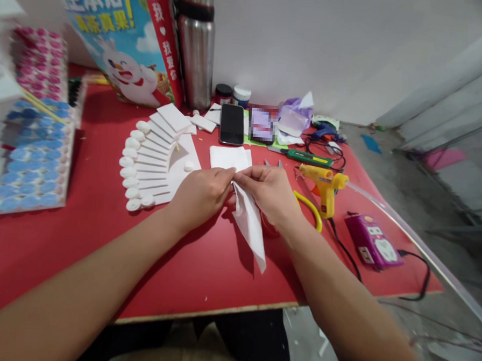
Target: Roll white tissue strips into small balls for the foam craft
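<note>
Left hand (202,193) and right hand (270,192) here, fingertips pinched together on white sheet (249,224), its tail dangling over red tabletop (171,276); yellow glue gun (326,189) lies near right hand

Paper (250,220) top partly hid by R hand (269,194), flask (196,57) cropped.

A tall silver bottle (196,57) stands by a bright bag (127,75) with a smiling snowman on it. A black phone (232,125) lies near two little jars (223,96) — and a purple box (373,241) sits on the red counter (171,287).
</note>
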The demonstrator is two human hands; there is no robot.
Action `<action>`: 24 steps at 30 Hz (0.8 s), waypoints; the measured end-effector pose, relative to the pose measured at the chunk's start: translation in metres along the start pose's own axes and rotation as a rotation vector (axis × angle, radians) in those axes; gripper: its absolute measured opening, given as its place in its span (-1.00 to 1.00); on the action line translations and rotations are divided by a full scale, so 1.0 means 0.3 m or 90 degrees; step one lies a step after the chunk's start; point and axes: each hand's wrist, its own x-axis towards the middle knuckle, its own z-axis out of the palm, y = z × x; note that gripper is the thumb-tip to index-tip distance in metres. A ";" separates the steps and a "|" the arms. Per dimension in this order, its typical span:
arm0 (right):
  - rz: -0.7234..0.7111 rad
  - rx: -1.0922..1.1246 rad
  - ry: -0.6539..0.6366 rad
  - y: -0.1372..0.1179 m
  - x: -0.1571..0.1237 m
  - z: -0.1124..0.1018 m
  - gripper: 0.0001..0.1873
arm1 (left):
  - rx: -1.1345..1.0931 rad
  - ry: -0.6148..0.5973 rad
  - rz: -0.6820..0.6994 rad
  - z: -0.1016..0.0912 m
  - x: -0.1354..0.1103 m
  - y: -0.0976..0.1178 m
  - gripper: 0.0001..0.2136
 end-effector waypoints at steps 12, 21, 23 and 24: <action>-0.025 0.000 0.058 -0.008 0.004 -0.005 -0.93 | -0.347 0.072 -0.096 -0.002 0.005 0.011 -0.72; -0.070 -0.082 0.020 -0.013 -0.006 -0.009 -0.90 | -0.480 0.071 -0.208 0.001 0.011 0.002 -0.77; -0.073 -0.098 0.027 -0.012 -0.004 -0.011 -0.89 | -0.446 0.077 -0.180 -0.001 0.011 -0.001 -0.76; -0.075 -0.102 0.034 -0.010 -0.003 -0.012 -0.88 | -0.433 0.081 -0.168 -0.002 0.011 -0.001 -0.76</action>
